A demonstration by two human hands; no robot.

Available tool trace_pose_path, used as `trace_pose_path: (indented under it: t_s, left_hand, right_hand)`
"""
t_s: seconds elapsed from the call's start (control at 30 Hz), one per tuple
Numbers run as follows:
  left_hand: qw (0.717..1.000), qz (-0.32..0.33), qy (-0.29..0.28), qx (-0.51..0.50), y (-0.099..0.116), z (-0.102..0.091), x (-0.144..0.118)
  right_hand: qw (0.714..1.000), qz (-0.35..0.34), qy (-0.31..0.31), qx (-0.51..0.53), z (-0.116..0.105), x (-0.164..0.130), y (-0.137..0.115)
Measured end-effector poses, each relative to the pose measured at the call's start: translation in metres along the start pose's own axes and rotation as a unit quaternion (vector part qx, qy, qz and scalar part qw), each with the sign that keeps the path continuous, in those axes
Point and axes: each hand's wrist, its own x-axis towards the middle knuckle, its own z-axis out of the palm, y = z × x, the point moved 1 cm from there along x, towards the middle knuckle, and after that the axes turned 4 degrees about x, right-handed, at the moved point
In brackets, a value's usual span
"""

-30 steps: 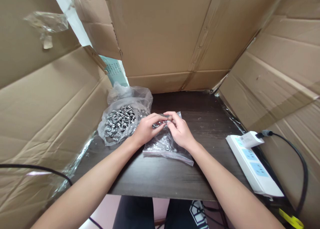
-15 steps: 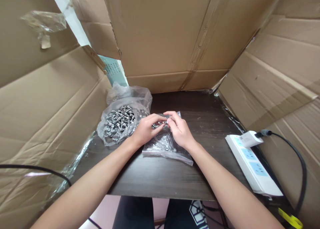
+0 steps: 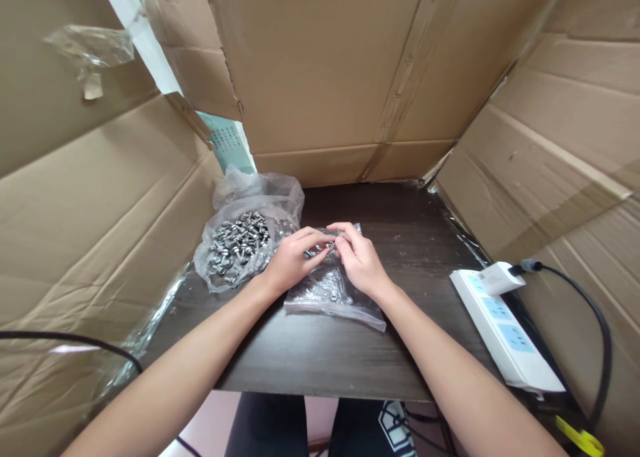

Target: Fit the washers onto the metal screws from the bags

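Note:
Over a clear zip bag [image 3: 320, 290], my left hand [image 3: 295, 257] is closed with thumb and fingers around a small silver bolt [image 3: 329, 244]. My right hand [image 3: 360, 260] pinches at the bolt's right end, its thumb and forefinger together; whatever small part sits between those fingertips is hidden. The two hands' fingertips nearly meet. Small shiny metal pieces show through the zip bag. Just left of my left hand, an open plastic bag [image 3: 205, 260] holds a heap of silver bolts [image 3: 245, 237].
All this lies on a dark wooden table [image 3: 320, 364]. Cardboard walls [image 3: 340, 77] enclose the back and sides. A white power strip [image 3: 510, 337] with a plugged-in adapter [image 3: 500, 278] and black cable [image 3: 595, 304] is at the right. Another black cable [image 3: 75, 337] runs at the left.
Both hands stay almost in place over the zip bag. Only the fingertips at the bolt have shifted slightly.

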Motion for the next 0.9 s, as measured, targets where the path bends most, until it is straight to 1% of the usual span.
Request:
trace_pose_path:
  t_s: [0.27,0.43,0.6,0.77,0.9]
  left_hand:
    - [1.0,-0.021,-0.009,-0.004,0.0006,-0.0008,0.0005]
    - [1.0,-0.02,-0.007,-0.006,0.0009,-0.0004,0.0001]
    - [0.999,-0.032,-0.015,-0.01,-0.0003,0.0009,-0.0011]
    - [0.999,-0.041,-0.01,-0.026,-0.003,0.0034,-0.0032]
    - [0.999,-0.043,-0.01,-0.031,-0.0027,0.0032,-0.0029]
  right_hand:
    - [1.0,-0.002,-0.019,0.011,0.0014,-0.0001,0.0012]
    - [1.0,-0.008,-0.003,0.01,0.0011,0.0003,0.0007]
    - [1.0,0.008,0.0,0.005,0.0008,-0.0003,-0.0004]
    - [1.0,-0.005,0.008,-0.002,0.0006,-0.0001,-0.0013]
    - [1.0,0.005,0.004,0.018,0.001,0.0002,-0.0016]
